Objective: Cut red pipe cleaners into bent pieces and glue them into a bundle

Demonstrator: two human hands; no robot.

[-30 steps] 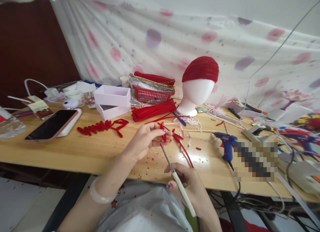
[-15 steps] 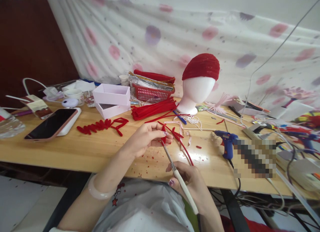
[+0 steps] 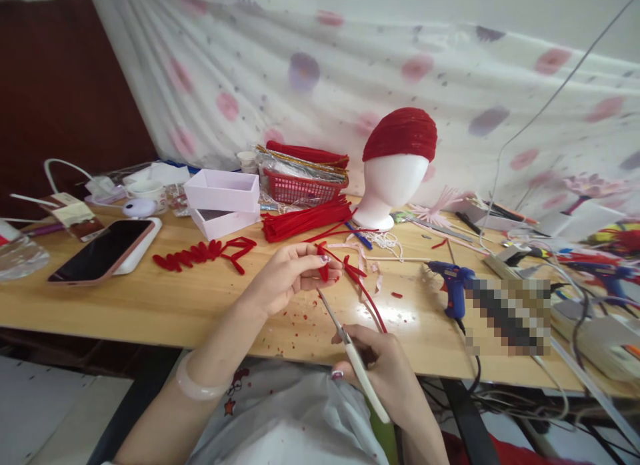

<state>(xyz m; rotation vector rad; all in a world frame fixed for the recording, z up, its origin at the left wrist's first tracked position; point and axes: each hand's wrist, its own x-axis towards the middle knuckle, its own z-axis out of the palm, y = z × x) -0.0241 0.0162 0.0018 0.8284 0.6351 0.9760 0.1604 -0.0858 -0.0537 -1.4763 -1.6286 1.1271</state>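
Observation:
Between the thumb and fingers of my left hand (image 3: 293,273) is pinched a short red pipe cleaner piece (image 3: 323,268), held above the table. My right hand (image 3: 383,358) grips scissors (image 3: 361,375) with white handles; the blades look closed and their tip points up-left, just below the left fingers and apart from the red piece. A longer red pipe cleaner (image 3: 373,301) with short bent ends lies beyond the right hand. Left of my hands rests a red pipe cleaner shape (image 3: 203,253) with several loops. Red trimmings (image 3: 293,325) are scattered under the scissors.
A bundle of red pipe cleaners (image 3: 307,218) lies before a red basket (image 3: 305,187). A white mannequin head (image 3: 395,185) with a red covering stands behind. Pale boxes (image 3: 223,191) and a phone (image 3: 103,250) are left; a blue glue gun (image 3: 454,285) and cables are right.
The scissors have drawn down and slightly left, so their tip has come away from the red piece. My left hand has shifted slightly left, still pinching the piece.

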